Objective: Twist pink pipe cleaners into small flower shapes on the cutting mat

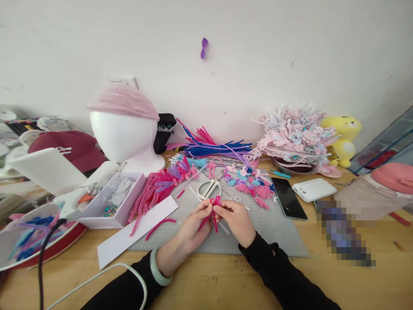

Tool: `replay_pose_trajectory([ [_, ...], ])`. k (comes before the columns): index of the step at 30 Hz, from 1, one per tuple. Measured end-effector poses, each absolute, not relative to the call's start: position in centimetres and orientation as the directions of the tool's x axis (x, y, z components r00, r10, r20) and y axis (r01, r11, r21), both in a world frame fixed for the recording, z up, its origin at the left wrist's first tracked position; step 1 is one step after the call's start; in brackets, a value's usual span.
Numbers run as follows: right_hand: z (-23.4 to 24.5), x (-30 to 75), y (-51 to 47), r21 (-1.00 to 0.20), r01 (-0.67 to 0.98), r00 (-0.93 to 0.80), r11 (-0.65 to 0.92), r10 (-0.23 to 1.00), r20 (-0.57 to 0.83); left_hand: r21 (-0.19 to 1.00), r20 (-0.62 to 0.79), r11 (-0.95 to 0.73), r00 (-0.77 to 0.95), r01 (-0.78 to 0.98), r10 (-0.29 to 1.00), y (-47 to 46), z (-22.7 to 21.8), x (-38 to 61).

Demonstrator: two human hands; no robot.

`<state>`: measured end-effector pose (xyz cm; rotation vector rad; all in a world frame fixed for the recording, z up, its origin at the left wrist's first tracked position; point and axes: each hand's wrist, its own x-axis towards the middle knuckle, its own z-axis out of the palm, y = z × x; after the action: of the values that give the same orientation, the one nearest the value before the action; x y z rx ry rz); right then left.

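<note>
Both my hands meet over a grey cutting mat [277, 234] and pinch one hot-pink pipe cleaner [214, 207] bent into small loops at its top. My left hand [195, 224] grips its left side, a pale green bangle on that wrist. My right hand [237, 218] holds the right side, fingers closed. White-handled scissors [209, 188] lie just beyond my fingers. A loose pink pipe cleaner [159, 227] lies on the mat to the left, beside a white paper strip [135, 234].
A bundle of pink pipe cleaners [155, 189], blue and purple ones [216, 147], small finished flowers [250, 183], a white mannequin head [124, 133], a glue gun [72, 202], a white bead box [112, 200], a phone [288, 198], a power bank [314, 189] and a pink headdress [297, 135] surround the mat.
</note>
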<state>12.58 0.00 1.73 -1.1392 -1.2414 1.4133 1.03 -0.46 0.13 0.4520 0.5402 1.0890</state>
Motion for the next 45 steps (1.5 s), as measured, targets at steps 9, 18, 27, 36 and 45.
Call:
replay_pose_trajectory([
  [9, 0.8, 12.3, -0.1, -0.988, -0.127, -0.182, -0.084, 0.982, -0.060, 0.637, -0.201, 0.396, 0.353, -0.662, 0.914, -0.5, -0.8, 0.8],
  [18, 1.2, 12.9, 0.2, -0.996, 0.076, -0.268, -0.036, 0.962, -0.055, 0.985, 0.098, -0.142, 0.353, 0.100, 0.931, 1.8, 1.3, -2.4],
  [27, 1.9, 12.9, -0.2, -0.981, -0.078, -0.286, -0.180, 0.946, -0.151, 0.863, 0.272, -0.410, 0.413, 0.296, 0.869, 1.7, 2.1, -3.1],
  [36, 1.6, 12.8, -0.2, -0.987, -0.052, -0.270, -0.152, 0.954, -0.133, 0.852, 0.289, -0.424, 0.398, 0.308, 0.871, 1.7, 2.3, -3.3],
  [45, 1.4, 13.0, -0.3, -0.956, 0.272, -0.236, 0.111, 0.971, 0.045, 0.777, 0.290, -0.507, 0.502, 0.374, 0.815, 1.7, 2.8, -3.3],
])
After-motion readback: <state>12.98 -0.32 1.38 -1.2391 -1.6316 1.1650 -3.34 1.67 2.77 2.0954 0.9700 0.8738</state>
